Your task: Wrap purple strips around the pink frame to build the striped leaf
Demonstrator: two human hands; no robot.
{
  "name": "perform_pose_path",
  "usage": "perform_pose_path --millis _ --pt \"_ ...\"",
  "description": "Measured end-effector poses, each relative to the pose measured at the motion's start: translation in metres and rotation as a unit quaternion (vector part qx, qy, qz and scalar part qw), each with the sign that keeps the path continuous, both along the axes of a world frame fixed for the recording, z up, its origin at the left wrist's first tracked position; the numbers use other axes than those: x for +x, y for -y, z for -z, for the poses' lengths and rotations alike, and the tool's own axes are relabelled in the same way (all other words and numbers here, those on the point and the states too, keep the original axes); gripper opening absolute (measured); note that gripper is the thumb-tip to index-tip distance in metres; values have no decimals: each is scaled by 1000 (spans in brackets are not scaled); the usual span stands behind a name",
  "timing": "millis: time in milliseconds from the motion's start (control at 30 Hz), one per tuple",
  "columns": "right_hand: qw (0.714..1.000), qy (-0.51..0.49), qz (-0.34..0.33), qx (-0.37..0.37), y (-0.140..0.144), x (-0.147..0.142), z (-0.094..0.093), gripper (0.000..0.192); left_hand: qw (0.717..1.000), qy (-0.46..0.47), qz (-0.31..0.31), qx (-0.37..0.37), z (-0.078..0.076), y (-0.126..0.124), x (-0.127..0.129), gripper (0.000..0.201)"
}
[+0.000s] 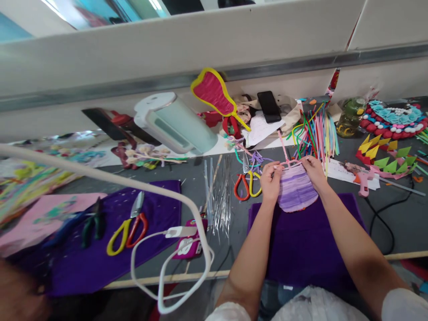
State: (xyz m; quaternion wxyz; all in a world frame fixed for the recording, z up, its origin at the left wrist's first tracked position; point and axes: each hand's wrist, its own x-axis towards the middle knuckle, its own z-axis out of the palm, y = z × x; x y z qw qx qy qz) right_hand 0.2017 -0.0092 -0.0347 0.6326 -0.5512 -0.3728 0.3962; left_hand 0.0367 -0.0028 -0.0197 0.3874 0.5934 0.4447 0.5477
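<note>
Gripping purple woven piece (pixel 296 191) between them: left hand (pixel 270 180) clamped at 9 o'clock edge, right hand (pixel 314 171) at 2 o'clock edge.

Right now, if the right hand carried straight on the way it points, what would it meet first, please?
Probably the bundle of coloured strips just beyond the right hand, which grips the purple piece; depth is uncertain.

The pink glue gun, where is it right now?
In the head view, the pink glue gun lies on the grey table, just right of the right hand, below the yellow and green paper triangles.
</note>
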Motion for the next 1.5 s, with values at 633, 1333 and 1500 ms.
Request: perform_pose_path --millis 633,1333,1500 --pt "996 -81 -24 -7 5 -1 -8 22 999 18 38 -31 -6 7 3 22" --pt "942 291 -49 161 21 -19 -31 23 996 -46 50 57 -5 6 3 20" --pt "918 336 -55 203 23 -26 -33 20 988 -94 60 105 -4 6 1 21"
